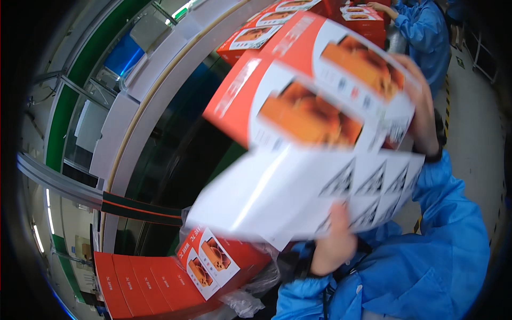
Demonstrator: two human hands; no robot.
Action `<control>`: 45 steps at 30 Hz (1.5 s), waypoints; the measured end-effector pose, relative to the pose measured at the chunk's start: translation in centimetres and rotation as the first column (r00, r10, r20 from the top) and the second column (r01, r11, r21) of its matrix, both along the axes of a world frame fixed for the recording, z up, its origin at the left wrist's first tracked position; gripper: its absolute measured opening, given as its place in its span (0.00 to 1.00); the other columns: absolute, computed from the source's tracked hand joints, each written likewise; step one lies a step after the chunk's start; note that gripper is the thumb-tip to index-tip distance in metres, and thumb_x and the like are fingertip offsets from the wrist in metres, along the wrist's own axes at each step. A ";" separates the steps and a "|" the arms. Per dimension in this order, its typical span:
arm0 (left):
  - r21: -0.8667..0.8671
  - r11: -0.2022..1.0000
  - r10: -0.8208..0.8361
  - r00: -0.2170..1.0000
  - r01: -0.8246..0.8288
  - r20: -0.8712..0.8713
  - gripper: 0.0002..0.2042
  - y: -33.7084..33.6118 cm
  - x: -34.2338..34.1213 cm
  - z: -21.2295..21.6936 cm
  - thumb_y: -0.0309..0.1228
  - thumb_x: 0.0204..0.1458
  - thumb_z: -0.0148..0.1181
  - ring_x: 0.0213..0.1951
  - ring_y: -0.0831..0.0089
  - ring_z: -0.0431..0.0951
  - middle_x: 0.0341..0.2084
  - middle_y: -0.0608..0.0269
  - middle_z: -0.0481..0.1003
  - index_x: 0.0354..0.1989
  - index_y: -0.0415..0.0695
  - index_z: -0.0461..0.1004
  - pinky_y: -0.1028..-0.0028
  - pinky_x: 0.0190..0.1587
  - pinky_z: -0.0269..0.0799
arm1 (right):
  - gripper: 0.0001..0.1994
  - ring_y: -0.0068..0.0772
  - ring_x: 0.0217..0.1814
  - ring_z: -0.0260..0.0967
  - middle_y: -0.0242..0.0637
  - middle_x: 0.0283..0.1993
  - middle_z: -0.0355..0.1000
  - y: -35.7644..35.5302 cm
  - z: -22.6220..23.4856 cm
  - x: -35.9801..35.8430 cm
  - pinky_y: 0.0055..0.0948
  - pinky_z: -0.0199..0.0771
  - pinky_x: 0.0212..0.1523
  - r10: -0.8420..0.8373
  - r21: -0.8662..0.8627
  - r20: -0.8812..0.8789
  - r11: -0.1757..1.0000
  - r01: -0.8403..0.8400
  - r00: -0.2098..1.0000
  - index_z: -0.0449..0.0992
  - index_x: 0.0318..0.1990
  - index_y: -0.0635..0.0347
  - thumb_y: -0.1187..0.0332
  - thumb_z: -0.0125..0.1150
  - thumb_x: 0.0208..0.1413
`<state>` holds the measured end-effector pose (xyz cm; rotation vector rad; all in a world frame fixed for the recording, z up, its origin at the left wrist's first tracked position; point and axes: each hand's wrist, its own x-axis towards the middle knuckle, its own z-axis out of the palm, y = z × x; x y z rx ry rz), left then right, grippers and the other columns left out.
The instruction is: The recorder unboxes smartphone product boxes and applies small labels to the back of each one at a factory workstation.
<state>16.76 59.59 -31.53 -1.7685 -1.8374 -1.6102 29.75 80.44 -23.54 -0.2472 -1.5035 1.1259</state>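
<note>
Hands in blue sleeves hold up a flat red and white carton (309, 101), motion-blurred, high in the middle of the head view and above a dark conveyor belt (176, 154). The left hand (333, 242) comes up from the lower edge and grips the carton's lower white flap (298, 194), which carries rows of black triangle marks; its thumb lies pressed on the front of the flap while the other fingers are hidden behind it, so the hand is closed on the cardboard. The right hand (424, 109) reaches over the carton's upper right edge, fingers curled round the rim beside an orange product picture, also clamped on the board. The carton tilts, its red side panel pointing to the upper left. Below it, at the lower left, a stack of flat red cartons (144, 285) stands on edge in a row, with one more such carton (213, 264) lying face up on crinkled clear plastic wrap (248, 301) just beside them. Along the belt's far side runs a curved white rail (160, 80) with a green frame (64, 106) behind it. At the top right another person in a blue coat (426, 32) rests a hand by further red cartons (362, 18) on the line, well apart from the held one.
</note>
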 end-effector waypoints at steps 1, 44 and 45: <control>0.018 1.000 -0.012 1.000 0.012 0.000 0.23 2.8 0.5 1.4 0.34 0.59 0.40 0.55 0.54 0.66 0.52 0.42 0.65 0.59 0.30 0.54 0.63 0.59 0.56 | 0.21 0.24 0.49 0.66 0.37 0.48 0.67 2.6 0.5 0.8 0.21 0.63 0.51 -0.048 -0.016 -0.050 0.999 0.047 0.998 0.67 0.51 0.68 0.60 0.51 0.56; -0.081 0.873 0.473 0.793 -0.481 0.384 0.18 -13.3 -2.4 -2.9 0.14 0.46 0.58 0.40 0.69 0.75 0.38 0.51 0.73 0.46 0.31 0.64 0.74 0.44 0.70 | 0.08 0.35 0.34 0.72 0.36 0.34 0.73 -16.1 -7.3 -12.9 0.28 0.72 0.33 0.558 0.231 0.576 0.590 -0.774 0.597 0.74 0.34 0.60 0.70 0.63 0.47; -0.083 0.874 0.471 0.793 -0.478 0.387 0.18 -13.1 -2.5 -2.9 0.14 0.46 0.58 0.40 0.69 0.75 0.38 0.51 0.73 0.46 0.31 0.64 0.74 0.44 0.70 | 0.07 0.35 0.33 0.72 0.36 0.34 0.73 -15.9 -7.2 -13.0 0.28 0.73 0.33 0.586 0.188 0.586 0.574 -0.797 0.560 0.73 0.34 0.60 0.70 0.63 0.48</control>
